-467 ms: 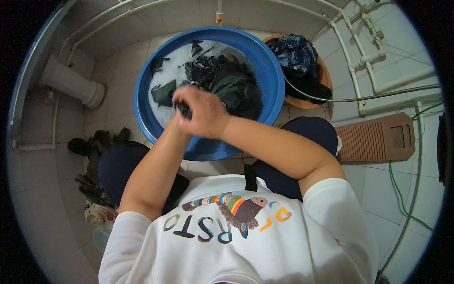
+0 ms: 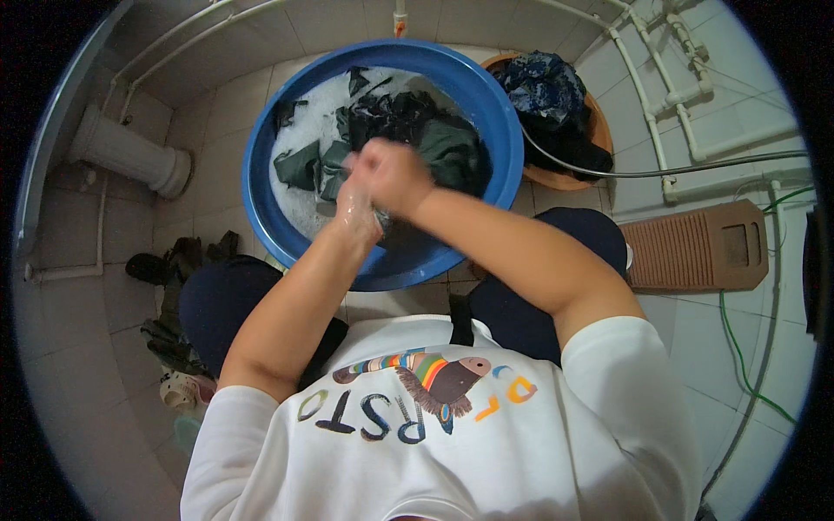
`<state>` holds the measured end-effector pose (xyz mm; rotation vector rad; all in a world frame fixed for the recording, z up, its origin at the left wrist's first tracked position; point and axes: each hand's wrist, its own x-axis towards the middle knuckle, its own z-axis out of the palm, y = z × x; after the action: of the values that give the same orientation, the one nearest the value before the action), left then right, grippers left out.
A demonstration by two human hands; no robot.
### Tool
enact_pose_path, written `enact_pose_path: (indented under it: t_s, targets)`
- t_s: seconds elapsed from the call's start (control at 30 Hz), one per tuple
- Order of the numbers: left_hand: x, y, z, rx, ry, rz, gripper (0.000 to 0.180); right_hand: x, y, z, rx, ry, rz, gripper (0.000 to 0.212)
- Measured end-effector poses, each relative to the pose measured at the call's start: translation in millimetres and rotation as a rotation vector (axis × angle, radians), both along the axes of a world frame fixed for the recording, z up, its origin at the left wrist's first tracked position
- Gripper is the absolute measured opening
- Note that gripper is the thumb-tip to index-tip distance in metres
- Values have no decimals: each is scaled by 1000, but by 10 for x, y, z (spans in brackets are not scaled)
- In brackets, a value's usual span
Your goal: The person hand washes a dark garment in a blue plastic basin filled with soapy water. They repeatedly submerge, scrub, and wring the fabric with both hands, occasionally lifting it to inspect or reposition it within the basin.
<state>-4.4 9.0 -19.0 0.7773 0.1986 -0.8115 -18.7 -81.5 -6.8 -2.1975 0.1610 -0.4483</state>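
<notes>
Left hand [image 2: 356,207] and right hand [image 2: 397,178] meet over soapy dark clothes [image 2: 453,143]

Two hands come together above the near side of a round blue washbasin [image 2: 506,148], the right hand pressed up against the left. The right hand's fingers look curled in, but blur hides their tips; the left hand's fingers are mostly covered. Whether either has hold of cloth I cannot tell, though a dark green fold [image 2: 334,165] lies right beside the left hand. The dark clothes sit inside the blue washbasin, bunched toward its far and right parts, with white suds [image 2: 326,117] along the left. They overlap too much to count.

The washbasin stands just beyond two knees, the left knee [image 2: 221,300] and the right knee [image 2: 573,243], probably so that both arms reach it easily. There are two basins: a smaller orange one [image 2: 601,122] stands at the far right, apparently as a holder for the blue-patterned cloth [image 2: 543,91] and black cloth [image 2: 573,156] heaped in it. One grey hose [image 2: 695,169] passes over its near side. One brown washboard [image 2: 695,247] lies to the right, seemingly kept within arm's reach. On the left floor are a dark cloth pile [image 2: 182,260], uncountable, and at least one cream clog [image 2: 178,392].
</notes>
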Motion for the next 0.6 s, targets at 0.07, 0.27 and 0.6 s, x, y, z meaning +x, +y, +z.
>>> enact_pose_path:
  t_s: [0.07, 0.27, 0.6]
  targets:
    - [-52, -135, 280, -25, 92, -69, 28, 80, -219, 20, -12, 90, -148, 24]
    - [30, 49, -149, -33, -177, 115, 22, -276, 295, 132, -71, -205, 196, 21]
    - [170, 127, -565, -498, -235, -18, 29, -187, 320, -85, -95, -256, 190, 20]
